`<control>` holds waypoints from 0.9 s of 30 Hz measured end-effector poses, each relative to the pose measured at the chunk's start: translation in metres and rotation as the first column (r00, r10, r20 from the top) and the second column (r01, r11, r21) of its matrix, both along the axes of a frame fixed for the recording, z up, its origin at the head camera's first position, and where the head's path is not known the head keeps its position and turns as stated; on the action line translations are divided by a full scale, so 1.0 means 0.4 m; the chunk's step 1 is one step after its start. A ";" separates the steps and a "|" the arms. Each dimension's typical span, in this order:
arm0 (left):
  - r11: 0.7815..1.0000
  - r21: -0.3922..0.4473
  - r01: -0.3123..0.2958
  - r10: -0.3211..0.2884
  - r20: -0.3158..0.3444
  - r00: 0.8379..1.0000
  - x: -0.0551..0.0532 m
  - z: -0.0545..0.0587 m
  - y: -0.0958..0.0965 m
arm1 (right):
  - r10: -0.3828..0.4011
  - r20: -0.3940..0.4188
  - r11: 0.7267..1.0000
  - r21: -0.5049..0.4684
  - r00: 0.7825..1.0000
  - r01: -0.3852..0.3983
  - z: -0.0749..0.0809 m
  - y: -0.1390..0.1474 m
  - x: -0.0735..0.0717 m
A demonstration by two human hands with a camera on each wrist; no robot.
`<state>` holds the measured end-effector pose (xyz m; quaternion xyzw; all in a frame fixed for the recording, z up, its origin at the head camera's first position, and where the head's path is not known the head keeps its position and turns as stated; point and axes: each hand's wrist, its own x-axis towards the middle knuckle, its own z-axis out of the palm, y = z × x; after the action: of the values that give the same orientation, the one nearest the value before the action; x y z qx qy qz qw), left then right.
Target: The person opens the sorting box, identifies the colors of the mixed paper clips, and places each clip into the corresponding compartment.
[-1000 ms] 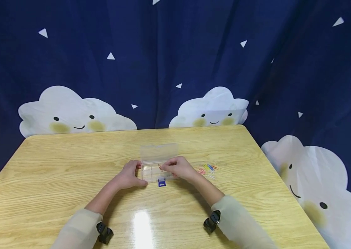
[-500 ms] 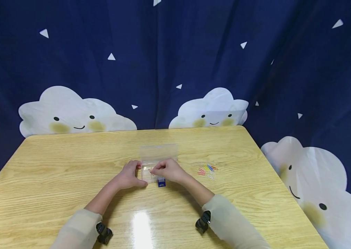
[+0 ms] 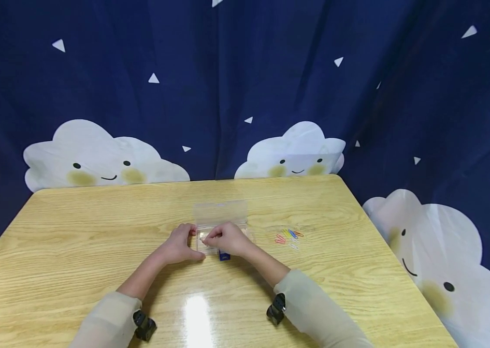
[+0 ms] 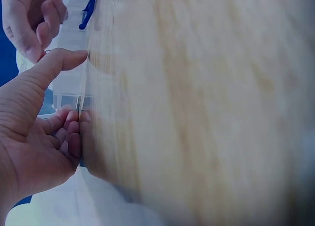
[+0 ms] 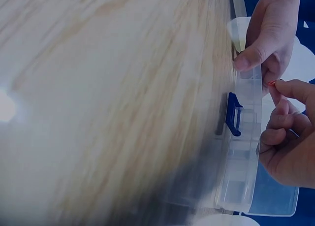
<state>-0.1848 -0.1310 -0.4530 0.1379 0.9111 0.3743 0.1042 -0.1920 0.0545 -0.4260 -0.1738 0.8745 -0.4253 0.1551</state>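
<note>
A clear plastic compartment box (image 5: 239, 174) lies on the table, its transparent lid (image 3: 221, 211) raised at the back and a blue latch (image 3: 224, 255) at its front. My left hand (image 3: 180, 245) holds the box's left end, thumb at the front corner and fingers curled at the back. Over the left compartments, my right hand (image 3: 231, 239) pinches a red paper clip (image 5: 271, 82) between thumb and index finger. In the head view this hand covers much of the box's middle. The left wrist view shows my left thumb (image 4: 69, 61) near the right fingertips.
To the right of the box lie several loose paper clips: red ones (image 3: 280, 239), yellow ones (image 3: 286, 234), blue ones (image 3: 293, 234) and white ones (image 3: 294, 245). A dark blue curtain (image 3: 210, 87) with clouds hangs behind the wooden table (image 3: 97, 222).
My right hand has moved left along the box with the red paper clip, from its middle to the left compartments. The left hand has stayed on the box's left end.
</note>
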 end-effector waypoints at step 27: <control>1.000 0.001 -0.001 0.001 -0.016 1.000 -0.002 -0.003 -0.001 | 0.010 -0.072 1.000 0.005 0.997 -0.010 0.011 0.044 0.000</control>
<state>-0.1854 -0.1313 -0.4543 0.1404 0.9119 0.3735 0.0964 -0.1921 0.0721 -0.4214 -0.1929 0.8797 -0.4160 0.1263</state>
